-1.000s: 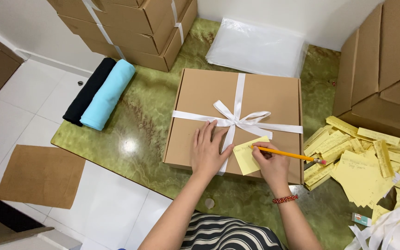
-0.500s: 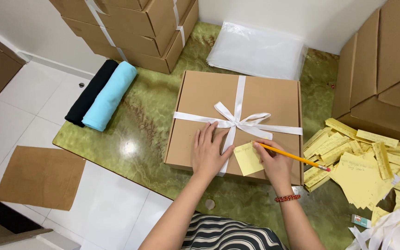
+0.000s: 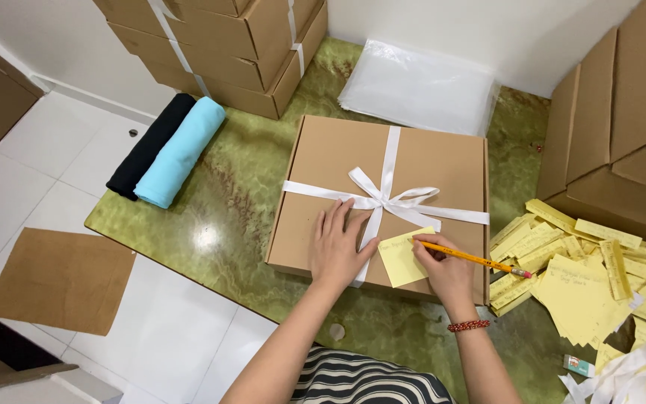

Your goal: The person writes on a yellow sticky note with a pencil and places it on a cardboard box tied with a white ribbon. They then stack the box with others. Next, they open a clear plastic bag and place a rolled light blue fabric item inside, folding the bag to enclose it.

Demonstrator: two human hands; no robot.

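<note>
On the green marbled worktop [image 3: 248, 202] lies a flat cardboard box [image 3: 338, 164] tied with white ribbon [image 3: 386, 200], the left hand [image 3: 340, 247] pressing flat and open on its lid while the right hand [image 3: 446, 271], grip closed on a yellow pencil [image 3: 472, 259], writes on a yellow note [image 3: 404, 256] near the box's front edge.

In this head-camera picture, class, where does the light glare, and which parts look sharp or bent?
Head view: a bright glare spot sits on the glossy green tabletop left of the ribboned box; the box, yellow note and both hands are sharp; wide-angle distortion splays the stacked cartons outward.
</note>
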